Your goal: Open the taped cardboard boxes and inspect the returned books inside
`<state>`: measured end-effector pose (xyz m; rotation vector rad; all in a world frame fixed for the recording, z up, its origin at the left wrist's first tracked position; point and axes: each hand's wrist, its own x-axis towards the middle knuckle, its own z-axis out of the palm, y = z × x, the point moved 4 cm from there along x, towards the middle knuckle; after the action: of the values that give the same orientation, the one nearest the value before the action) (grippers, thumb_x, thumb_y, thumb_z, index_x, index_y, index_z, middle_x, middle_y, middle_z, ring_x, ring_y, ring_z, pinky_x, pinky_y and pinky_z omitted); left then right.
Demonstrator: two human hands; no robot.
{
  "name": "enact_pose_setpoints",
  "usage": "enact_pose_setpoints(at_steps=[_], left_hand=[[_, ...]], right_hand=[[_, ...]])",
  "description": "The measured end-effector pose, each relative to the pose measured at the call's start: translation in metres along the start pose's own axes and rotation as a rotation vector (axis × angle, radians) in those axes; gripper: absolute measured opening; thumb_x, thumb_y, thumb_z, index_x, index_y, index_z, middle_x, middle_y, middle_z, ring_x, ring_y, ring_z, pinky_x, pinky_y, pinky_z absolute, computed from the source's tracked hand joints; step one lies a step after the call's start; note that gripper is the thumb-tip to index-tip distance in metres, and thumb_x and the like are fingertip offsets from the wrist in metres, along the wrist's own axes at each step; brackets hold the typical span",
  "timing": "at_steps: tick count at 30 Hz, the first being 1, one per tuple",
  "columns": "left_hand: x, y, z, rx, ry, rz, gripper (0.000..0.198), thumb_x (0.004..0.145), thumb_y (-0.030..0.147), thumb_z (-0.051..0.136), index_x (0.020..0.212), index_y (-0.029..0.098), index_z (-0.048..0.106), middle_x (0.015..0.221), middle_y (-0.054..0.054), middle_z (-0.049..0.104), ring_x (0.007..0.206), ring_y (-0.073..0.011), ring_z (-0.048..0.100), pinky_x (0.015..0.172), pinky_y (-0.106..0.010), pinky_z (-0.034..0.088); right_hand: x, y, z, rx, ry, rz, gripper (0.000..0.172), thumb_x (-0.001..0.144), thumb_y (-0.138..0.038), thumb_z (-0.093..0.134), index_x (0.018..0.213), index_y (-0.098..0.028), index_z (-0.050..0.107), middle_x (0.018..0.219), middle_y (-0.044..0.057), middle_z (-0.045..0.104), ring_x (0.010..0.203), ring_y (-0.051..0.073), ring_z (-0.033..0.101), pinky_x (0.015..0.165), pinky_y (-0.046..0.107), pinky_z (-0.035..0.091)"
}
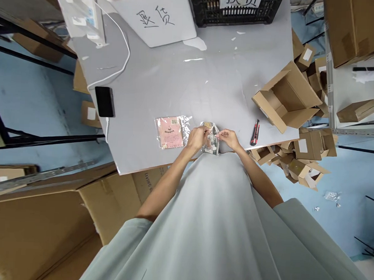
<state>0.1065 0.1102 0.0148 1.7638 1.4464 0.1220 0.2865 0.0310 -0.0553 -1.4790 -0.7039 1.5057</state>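
A small clear plastic bag [211, 145] with a dark, patterned item inside lies at the table's front edge, close to my body. My left hand [198, 137] pinches its left side, fingers closed. On the other side, the fingertips of my right hand [229, 137] are pinched together on the bag's clear film. Just left of my left hand lies a flat pink packet [169, 133] in a clear sleeve, with a barcode label at its top. A red and black box cutter [254, 132] rests to the right of my right hand.
An open cardboard box [281, 98] stands on the table's right side. A black phone [104, 101] and a white cable lie at left. A white bin [158, 19] and a black crate [235, 18] stand at the back. Cardboard boxes [310, 145] pile beyond the right edge.
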Motion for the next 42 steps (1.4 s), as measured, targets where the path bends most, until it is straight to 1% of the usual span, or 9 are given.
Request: enact_pose_setpoints(at_steps=[8, 12, 15, 18, 23, 28, 32, 36, 42], left_hand=[[-0.005, 0.007, 0.003, 0.110, 0.069, -0.083, 0.020, 0.100, 0.028, 0.064, 0.103, 0.022, 0.082, 0.091, -0.012, 0.083, 0.095, -0.0357, 0.079, 0.090, -0.041, 0.055], [-0.005, 0.001, 0.019, -0.251, 0.085, -0.193, 0.012, 0.100, 0.031, 0.068, 0.098, 0.021, 0.075, 0.098, -0.011, 0.083, 0.095, -0.0294, 0.081, 0.093, -0.039, 0.060], [-0.007, -0.006, 0.034, -0.641, 0.084, -0.333, 0.014, 0.101, 0.034, 0.064, 0.097, 0.020, 0.065, 0.103, -0.009, 0.082, 0.088, -0.0215, 0.080, 0.082, -0.034, 0.063], [-0.007, -0.009, 0.044, -0.778, 0.062, -0.408, 0.014, 0.098, 0.033, 0.064, 0.092, 0.021, 0.060, 0.095, -0.007, 0.078, 0.071, -0.0162, 0.073, 0.069, -0.031, 0.059], [-0.005, -0.002, 0.050, -0.797, 0.002, -0.404, 0.023, 0.095, 0.035, 0.067, 0.080, 0.024, 0.055, 0.064, 0.002, 0.057, 0.055, -0.0139, 0.054, 0.060, -0.030, 0.052], [-0.007, 0.003, 0.039, -0.830, -0.003, -0.309, 0.028, 0.103, 0.042, 0.062, 0.083, 0.024, 0.055, 0.066, 0.002, 0.053, 0.057, -0.0129, 0.051, 0.063, -0.030, 0.055], [-0.006, 0.004, 0.032, -0.681, 0.064, -0.248, 0.027, 0.101, 0.047, 0.070, 0.099, 0.021, 0.063, 0.087, -0.002, 0.068, 0.071, -0.0156, 0.064, 0.075, -0.032, 0.058], [-0.009, 0.013, 0.037, -0.432, 0.106, -0.162, 0.052, 0.083, 0.048, 0.092, 0.118, 0.019, 0.068, 0.120, -0.011, 0.075, 0.097, -0.0236, 0.074, 0.090, -0.036, 0.058], [-0.009, 0.002, 0.028, -0.282, 0.143, -0.109, 0.015, 0.098, 0.035, 0.067, 0.096, 0.022, 0.073, 0.106, -0.009, 0.082, 0.093, -0.0238, 0.075, 0.094, -0.035, 0.056]], right_hand=[[0.018, -0.007, -0.011, -0.272, 0.183, 0.028, 0.020, 0.080, -0.038, 0.084, 0.077, -0.024, 0.069, 0.074, 0.000, 0.077, 0.077, 0.021, 0.076, 0.081, 0.032, 0.064], [0.021, -0.004, -0.009, -0.366, 0.207, 0.078, 0.019, 0.082, -0.035, 0.083, 0.080, -0.023, 0.069, 0.073, 0.001, 0.077, 0.078, 0.021, 0.078, 0.080, 0.031, 0.064], [0.019, 0.002, -0.003, -0.355, 0.148, 0.093, 0.020, 0.082, -0.036, 0.084, 0.082, -0.024, 0.068, 0.071, -0.001, 0.075, 0.074, 0.021, 0.078, 0.077, 0.032, 0.064], [0.016, 0.006, 0.001, -0.337, 0.160, 0.103, 0.021, 0.081, -0.037, 0.084, 0.079, -0.025, 0.067, 0.069, -0.002, 0.073, 0.070, 0.021, 0.077, 0.075, 0.033, 0.064], [0.016, 0.006, -0.016, -0.353, 0.264, 0.103, 0.018, 0.083, -0.036, 0.078, 0.077, -0.026, 0.065, 0.071, 0.000, 0.073, 0.074, 0.023, 0.077, 0.076, 0.034, 0.063], [0.012, 0.001, -0.043, -0.376, 0.451, 0.079, 0.011, 0.085, -0.035, 0.070, 0.082, -0.027, 0.063, 0.081, 0.002, 0.076, 0.085, 0.024, 0.076, 0.086, 0.036, 0.063], [0.009, -0.002, -0.036, -0.288, 0.355, 0.055, 0.007, 0.084, -0.033, 0.067, 0.084, -0.026, 0.064, 0.086, 0.003, 0.077, 0.081, 0.022, 0.075, 0.085, 0.036, 0.062], [0.007, -0.014, -0.020, -0.136, 0.173, -0.053, 0.017, 0.080, -0.038, 0.075, 0.083, -0.025, 0.066, 0.089, 0.004, 0.077, 0.086, 0.023, 0.075, 0.087, 0.038, 0.063], [0.003, -0.020, -0.024, -0.099, 0.142, -0.089, 0.025, 0.082, -0.045, 0.079, 0.086, -0.025, 0.065, 0.089, 0.004, 0.077, 0.082, 0.023, 0.075, 0.084, 0.038, 0.064]])
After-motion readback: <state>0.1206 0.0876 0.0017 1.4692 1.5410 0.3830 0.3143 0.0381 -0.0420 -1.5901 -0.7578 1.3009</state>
